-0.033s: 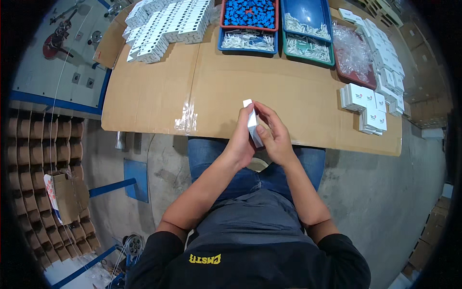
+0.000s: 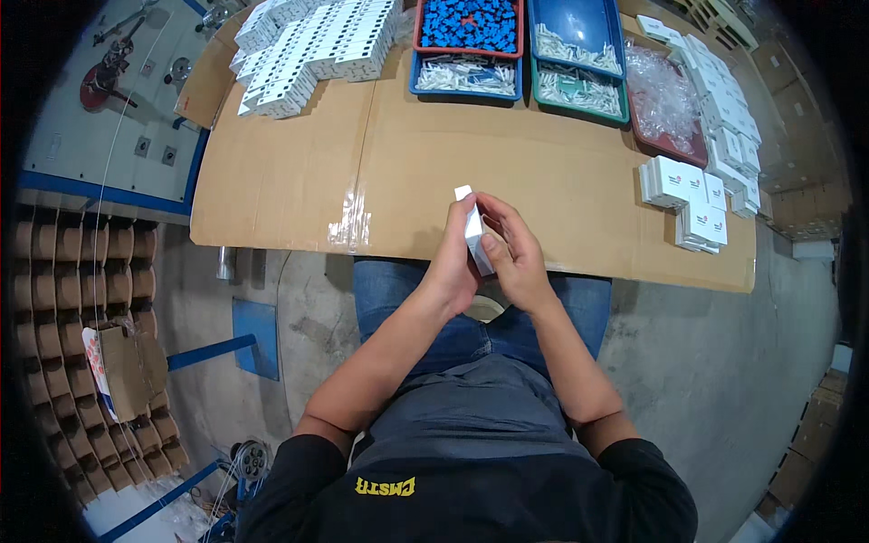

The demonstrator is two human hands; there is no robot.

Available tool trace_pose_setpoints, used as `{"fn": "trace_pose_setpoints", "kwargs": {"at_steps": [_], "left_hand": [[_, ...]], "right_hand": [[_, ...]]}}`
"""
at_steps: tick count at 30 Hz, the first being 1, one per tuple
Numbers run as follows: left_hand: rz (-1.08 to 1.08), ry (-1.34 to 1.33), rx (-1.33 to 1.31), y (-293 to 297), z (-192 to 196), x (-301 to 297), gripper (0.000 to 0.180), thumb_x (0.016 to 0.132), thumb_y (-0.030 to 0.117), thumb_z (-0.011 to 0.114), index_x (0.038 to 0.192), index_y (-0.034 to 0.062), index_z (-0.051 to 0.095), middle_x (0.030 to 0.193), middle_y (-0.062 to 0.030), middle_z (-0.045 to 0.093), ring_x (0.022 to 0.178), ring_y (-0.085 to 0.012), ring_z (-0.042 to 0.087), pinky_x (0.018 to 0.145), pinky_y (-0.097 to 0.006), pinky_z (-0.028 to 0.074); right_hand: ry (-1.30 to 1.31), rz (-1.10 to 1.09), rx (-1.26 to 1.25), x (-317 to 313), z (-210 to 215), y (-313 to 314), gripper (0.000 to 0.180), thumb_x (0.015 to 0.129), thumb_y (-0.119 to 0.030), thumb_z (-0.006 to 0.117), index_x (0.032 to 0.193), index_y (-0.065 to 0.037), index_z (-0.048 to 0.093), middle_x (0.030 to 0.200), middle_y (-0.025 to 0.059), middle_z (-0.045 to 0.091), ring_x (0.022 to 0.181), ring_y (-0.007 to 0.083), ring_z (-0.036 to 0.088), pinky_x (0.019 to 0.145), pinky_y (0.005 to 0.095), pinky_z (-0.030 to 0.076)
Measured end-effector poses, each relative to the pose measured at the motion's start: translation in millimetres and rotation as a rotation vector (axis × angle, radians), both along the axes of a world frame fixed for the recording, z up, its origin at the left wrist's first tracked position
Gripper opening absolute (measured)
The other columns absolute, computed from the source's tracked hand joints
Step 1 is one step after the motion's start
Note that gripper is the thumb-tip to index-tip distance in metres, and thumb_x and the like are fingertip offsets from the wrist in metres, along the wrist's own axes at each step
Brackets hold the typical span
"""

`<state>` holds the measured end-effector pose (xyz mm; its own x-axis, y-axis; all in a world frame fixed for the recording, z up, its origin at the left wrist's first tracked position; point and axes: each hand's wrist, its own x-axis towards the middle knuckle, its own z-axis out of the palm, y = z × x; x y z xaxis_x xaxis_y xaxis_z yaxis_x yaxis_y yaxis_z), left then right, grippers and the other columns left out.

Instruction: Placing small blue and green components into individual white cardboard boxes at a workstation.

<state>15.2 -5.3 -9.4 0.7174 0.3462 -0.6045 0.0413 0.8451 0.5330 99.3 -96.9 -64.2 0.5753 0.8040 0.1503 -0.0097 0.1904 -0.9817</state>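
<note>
1. The small white carton [image 2: 473,237] is held upright between both hands, above the near edge of the cardboard-covered table [image 2: 299,172] and just over the lap.
2. The left hand [image 2: 453,262] is wrapped around the carton's left face, fingers closed on it, with the thumb side toward the body.
3. The right hand [image 2: 511,253] is closed on the carton's right face; its thumb [image 2: 493,249] is pressed against the lower front edge and its fingers [image 2: 507,213] are curled over the upper part.
4. The carton's top end, with a flap [image 2: 463,193] standing slightly up, is left clear of both hands. Whether the flap is tucked in cannot be told.
5. For a clean result, the carton is best kept square between the palms, pressure being applied at the edges rather than on the broad faces, so that the walls are not dented.
6. The top flap is best guided by the fingertips while the body is steadied by the other hand.
7. Finished-looking white cartons [image 2: 692,195] are stacked at the right of the table, well apart from the hands.
8. Flat white packaging blanks [image 2: 317,45] are piled at the far left; a red tray of blue parts [image 2: 469,23] and blue trays of white parts [image 2: 466,77] are set at the far edge.
</note>
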Motion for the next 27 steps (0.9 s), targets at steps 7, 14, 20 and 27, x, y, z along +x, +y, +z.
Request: {"fn": "trace_pose_setpoints", "kwargs": {"at_steps": [7, 14, 20, 27], "left_hand": [[0.109, -0.007, 0.040, -7, -2, 1, 0.046, 0.100, 0.056, 0.054, 0.120, 0.0152, 0.059, 0.103, -0.0028, 0.062, 0.097, -0.0192, 0.064, 0.087, -0.037, 0.054], [0.112, -0.045, 0.036, -15, 6, -2, 0.047, 0.102, 0.053, 0.055, 0.127, 0.0133, 0.059, 0.109, -0.0033, 0.065, 0.102, -0.0177, 0.065, 0.089, -0.035, 0.053], [0.183, -0.041, 0.140, -22, -3, 2, 0.046, 0.102, 0.052, 0.057, 0.125, 0.0119, 0.059, 0.109, -0.0018, 0.064, 0.101, -0.0157, 0.063, 0.088, -0.033, 0.052], [0.236, -0.030, 0.176, -29, -4, 0, 0.049, 0.101, 0.053, 0.056, 0.125, 0.0102, 0.059, 0.108, -0.0021, 0.063, 0.101, -0.0145, 0.063, 0.088, -0.031, 0.051]], "right_hand": [[-0.156, 0.019, -0.134, -6, 19, 2, 0.071, 0.099, -0.042, 0.067, 0.152, -0.001, 0.045, 0.140, 0.0228, 0.055, 0.124, 0.0336, 0.059, 0.106, 0.0398, 0.046], [-0.483, -0.054, -0.045, -1, 11, 5, 0.090, 0.101, -0.072, 0.040, 0.155, 0.001, 0.040, 0.145, 0.0221, 0.049, 0.129, 0.0341, 0.055, 0.105, 0.0411, 0.047], [-0.556, -0.091, 0.014, -7, 9, 5, 0.090, 0.106, -0.067, 0.029, 0.152, 0.009, 0.041, 0.153, 0.0287, 0.046, 0.139, 0.0419, 0.050, 0.114, 0.0452, 0.041], [-0.619, -0.174, 0.104, -12, 10, 8, 0.085, 0.110, -0.059, 0.026, 0.145, 0.015, 0.046, 0.144, 0.0323, 0.056, 0.131, 0.0457, 0.058, 0.110, 0.0462, 0.046]]}}
